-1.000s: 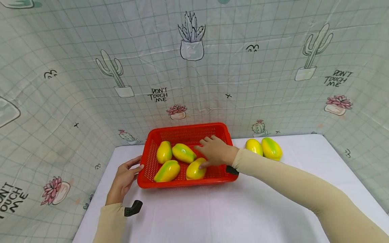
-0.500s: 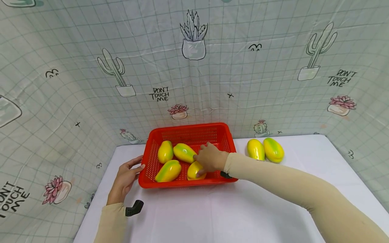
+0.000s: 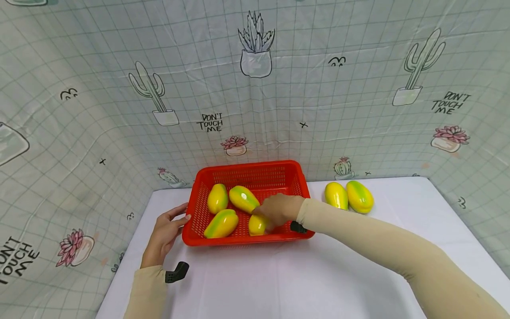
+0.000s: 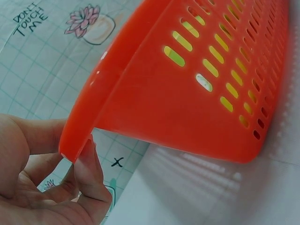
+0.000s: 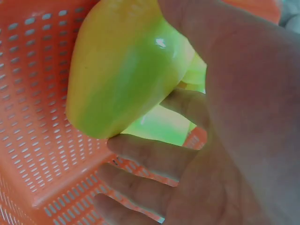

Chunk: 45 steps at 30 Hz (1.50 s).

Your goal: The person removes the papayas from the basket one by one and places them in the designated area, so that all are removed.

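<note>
A red plastic basket (image 3: 247, 241) with slotted walls stands on the table and holds several glossy yellow-green papayas. At its left end my left hand (image 3: 164, 232) pinches the rim (image 4: 86, 112) between thumb and fingers. Inside the basket, my right hand (image 3: 279, 209) grips the front right papaya (image 3: 256, 225) from its right side. The right wrist view shows thumb and forefinger about this papaya (image 5: 122, 70), the other fingers spread below it. My right hand partly hides it in the head view. Beside it lie a back middle papaya (image 3: 244, 199), a back left papaya (image 3: 217, 198) and a front left papaya (image 3: 221, 224).
Two more papayas, one left (image 3: 336, 195) and one right (image 3: 360, 196), lie side by side on the white tablecloth (image 3: 247, 283) right of the basket. A patterned cloth (image 3: 279, 102) hangs close behind the basket.
My right hand has come down from above the front right papaya, and its fingers have closed about it. That papaya has shifted slightly. My left hand has stayed on the basket's rim.
</note>
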Tool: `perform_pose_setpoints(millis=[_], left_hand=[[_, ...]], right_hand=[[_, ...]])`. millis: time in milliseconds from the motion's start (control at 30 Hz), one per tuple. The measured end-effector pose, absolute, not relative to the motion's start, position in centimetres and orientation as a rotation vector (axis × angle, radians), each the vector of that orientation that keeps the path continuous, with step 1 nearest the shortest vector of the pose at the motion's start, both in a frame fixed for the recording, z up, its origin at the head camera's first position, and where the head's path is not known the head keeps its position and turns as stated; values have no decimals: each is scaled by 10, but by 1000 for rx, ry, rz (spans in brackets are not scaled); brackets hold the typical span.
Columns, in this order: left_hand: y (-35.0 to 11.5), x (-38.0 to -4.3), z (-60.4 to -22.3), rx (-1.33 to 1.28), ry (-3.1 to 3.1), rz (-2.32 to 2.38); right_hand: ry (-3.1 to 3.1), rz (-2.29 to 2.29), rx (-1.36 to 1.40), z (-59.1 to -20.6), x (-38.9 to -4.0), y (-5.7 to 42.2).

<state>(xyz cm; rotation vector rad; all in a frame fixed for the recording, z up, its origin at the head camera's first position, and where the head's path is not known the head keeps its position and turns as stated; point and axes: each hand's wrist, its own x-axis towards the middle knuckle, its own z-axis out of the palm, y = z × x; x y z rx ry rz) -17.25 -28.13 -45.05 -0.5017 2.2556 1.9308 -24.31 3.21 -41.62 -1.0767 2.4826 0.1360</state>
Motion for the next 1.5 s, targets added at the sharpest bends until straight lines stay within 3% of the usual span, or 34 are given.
perform_pose_setpoints(millis=[800, 1133, 1500], left_hand=[[-280, -175, -447, -488, 2268, 1919], [-280, -172, -449, -506, 2260, 1917], [-282, -173, -450, -514, 2262, 1905]], right_hand=[[2397, 128, -1010, -420, -257, 48], [2446, 127, -1209, -421, -261, 60], [2692, -14, -1443, -400, -266, 111]])
